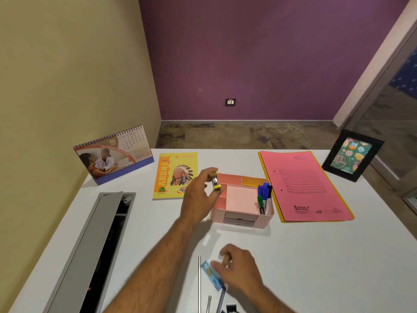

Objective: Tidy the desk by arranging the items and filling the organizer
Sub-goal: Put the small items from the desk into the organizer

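Note:
A pink desk organizer (pixel 266 219) stands mid-desk with several markers (pixel 264 195) upright in its right compartment and a pale pink pad in the middle one. My left hand (pixel 198 197) hovers over the organizer's left edge, pinching a small silver and yellow stapler (pixel 215 181). Near the front edge my right hand (pixel 240 269) rests on a small blue transparent box (pixel 211 274) lying on the desk; its fingers touch it, and I cannot tell if they grip it. A steel ruler (pixel 199 283), pens (pixel 220 301) and black binder clips (pixel 230 309) lie beside that hand.
A yellow notebook (pixel 173 172) lies left of the organizer and a pink file folder (pixel 304 186) to its right. A desk calendar (pixel 112 154) stands at the back left, a black photo frame (pixel 353 155) at the back right. An open grey cable tray (pixel 97 249) runs along the left.

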Available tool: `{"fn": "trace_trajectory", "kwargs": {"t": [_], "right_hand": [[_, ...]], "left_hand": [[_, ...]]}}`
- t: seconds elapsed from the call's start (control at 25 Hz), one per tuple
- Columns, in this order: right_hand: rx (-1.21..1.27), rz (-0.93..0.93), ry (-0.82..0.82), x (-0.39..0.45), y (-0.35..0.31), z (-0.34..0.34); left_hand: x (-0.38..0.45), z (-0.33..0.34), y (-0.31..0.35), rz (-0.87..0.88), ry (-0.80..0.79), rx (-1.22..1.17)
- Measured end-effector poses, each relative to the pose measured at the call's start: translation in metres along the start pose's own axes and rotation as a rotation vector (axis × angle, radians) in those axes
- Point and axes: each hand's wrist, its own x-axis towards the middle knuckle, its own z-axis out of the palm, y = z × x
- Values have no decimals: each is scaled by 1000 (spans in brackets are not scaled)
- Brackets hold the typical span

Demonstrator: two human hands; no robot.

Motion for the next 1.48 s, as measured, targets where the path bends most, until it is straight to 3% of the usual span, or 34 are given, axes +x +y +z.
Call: {"fn": "trace_trajectory", "kwargs": {"t": [0.12,0.28,0.8,1.08,1.24,1.48], "right_hand": [[-338,-54,-144,-9,2,11],[-439,-121,-186,-10,-2,18],[-78,18,138,5,5,0],[274,28,332,20,-8,-26],[361,-85,493,39,-20,-55],[494,-79,585,59,-41,-87]], "left_hand": [[22,10,2,-94,-75,59],[30,23,-5,-151,-194,246],[32,32,-27,-74,-401,799],[24,29,-25,-54,-415,719],[18,26,-20,162,-380,564],[9,30,-5,499,-416,356]]}}
